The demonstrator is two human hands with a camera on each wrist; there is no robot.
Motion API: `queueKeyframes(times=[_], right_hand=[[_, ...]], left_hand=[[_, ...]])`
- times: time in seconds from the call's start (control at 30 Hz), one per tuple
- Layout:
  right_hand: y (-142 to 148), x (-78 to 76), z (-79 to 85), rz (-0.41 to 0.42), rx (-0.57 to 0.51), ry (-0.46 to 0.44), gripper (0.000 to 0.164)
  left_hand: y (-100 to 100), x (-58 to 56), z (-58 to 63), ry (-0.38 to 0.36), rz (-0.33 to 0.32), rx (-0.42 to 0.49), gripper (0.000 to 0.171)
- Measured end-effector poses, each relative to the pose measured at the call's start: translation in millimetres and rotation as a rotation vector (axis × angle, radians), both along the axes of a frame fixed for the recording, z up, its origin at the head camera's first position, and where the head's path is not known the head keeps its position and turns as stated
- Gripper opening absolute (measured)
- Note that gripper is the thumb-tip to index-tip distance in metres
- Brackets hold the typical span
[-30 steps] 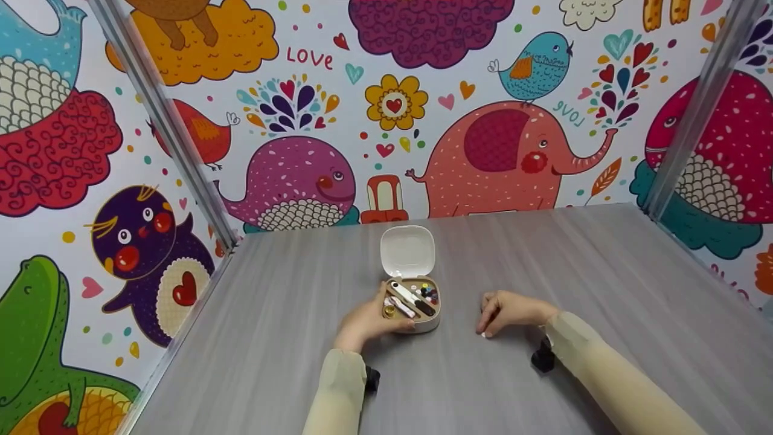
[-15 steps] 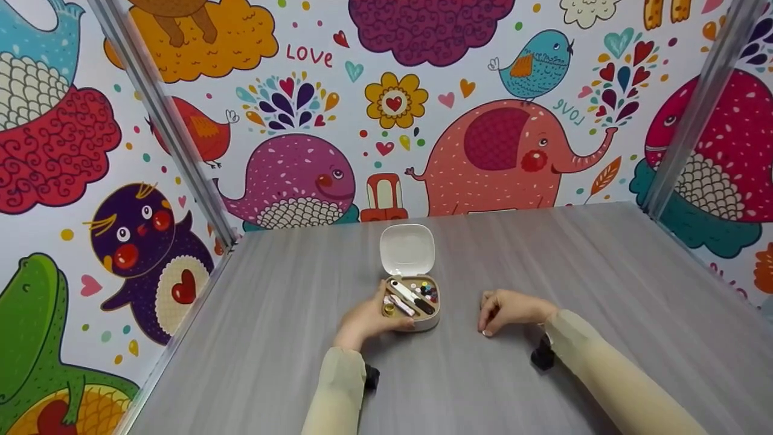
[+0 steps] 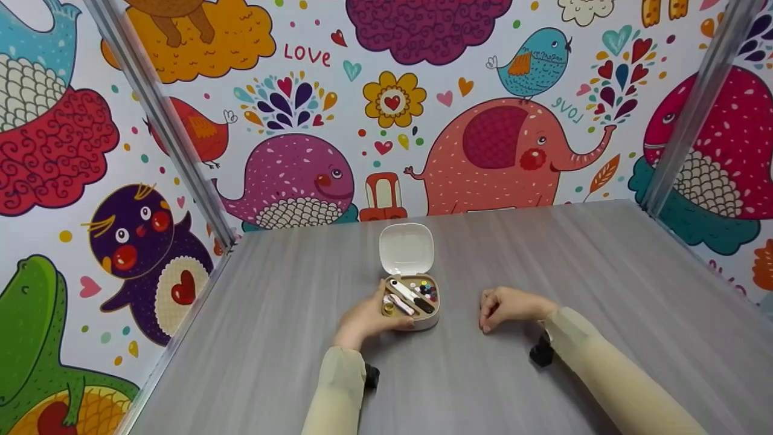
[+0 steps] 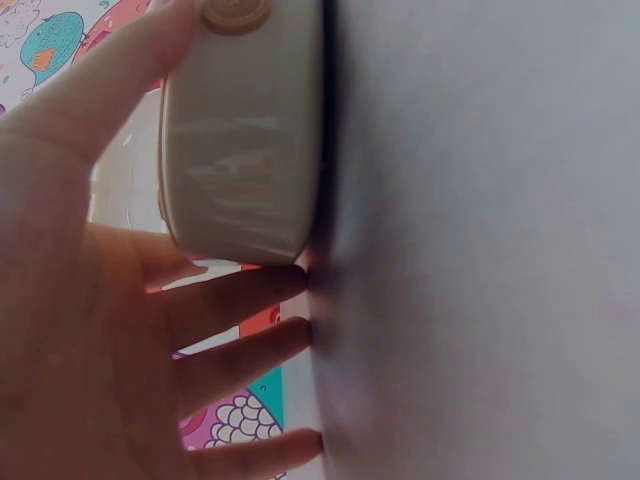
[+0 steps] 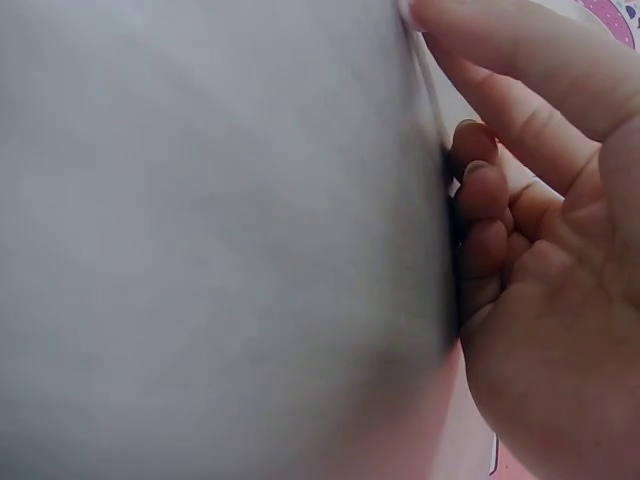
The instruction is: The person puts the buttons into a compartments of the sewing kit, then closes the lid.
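A small white sewing box (image 3: pixel 426 324) stands on the table with its lid (image 3: pixel 406 249) raised. My left hand (image 3: pixel 364 321) holds it from the left, thumb along the front and fingers round the far side. The left wrist view shows the box wall (image 4: pixel 240 150) between thumb and fingers. Inside lie coloured buttons (image 3: pixel 427 290), a long white tool with a black end (image 3: pixel 412 296), a slim white piece (image 3: pixel 401 305) and a gold thimble (image 3: pixel 388 308). To the right, my right hand (image 3: pixel 513 307) pinches a small white piece (image 5: pixel 406 10) at the tabletop, mostly hidden by the fingertips.
The grey wood-grain table (image 3: pixel 290 290) reaches back to a wall (image 3: pixel 338 127) printed with cartoon animals. Metal posts (image 3: pixel 163 121) stand at both back corners. A dark wrist camera (image 3: pixel 542 351) hangs under the right sleeve.
The small white piece under my right fingertips showed in the earlier head views and is now hidden there. My right hand has shifted very slightly. My left hand keeps its hold on the box.
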State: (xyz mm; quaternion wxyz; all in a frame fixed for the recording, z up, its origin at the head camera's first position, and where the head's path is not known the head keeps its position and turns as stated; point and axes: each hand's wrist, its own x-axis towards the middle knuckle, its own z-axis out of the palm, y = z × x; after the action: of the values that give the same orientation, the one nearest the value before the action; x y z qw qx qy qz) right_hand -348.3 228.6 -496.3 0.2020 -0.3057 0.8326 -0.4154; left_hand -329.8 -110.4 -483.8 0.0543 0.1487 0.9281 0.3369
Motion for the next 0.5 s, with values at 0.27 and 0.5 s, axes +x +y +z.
queueKeyframes(times=[0.27,0.5], right_hand=[[-0.3,-2.5,2.9,-0.017,-0.022,-0.077,0.014],[-1.7,-5.8,10.6,-0.068,-0.017,-0.077,0.009]], left_hand=[[-0.5,-1.0,-2.7,0.012,-0.004,0.003,0.118],[-1.1,-0.2,-1.1,0.012,-0.011,0.002,0.117]])
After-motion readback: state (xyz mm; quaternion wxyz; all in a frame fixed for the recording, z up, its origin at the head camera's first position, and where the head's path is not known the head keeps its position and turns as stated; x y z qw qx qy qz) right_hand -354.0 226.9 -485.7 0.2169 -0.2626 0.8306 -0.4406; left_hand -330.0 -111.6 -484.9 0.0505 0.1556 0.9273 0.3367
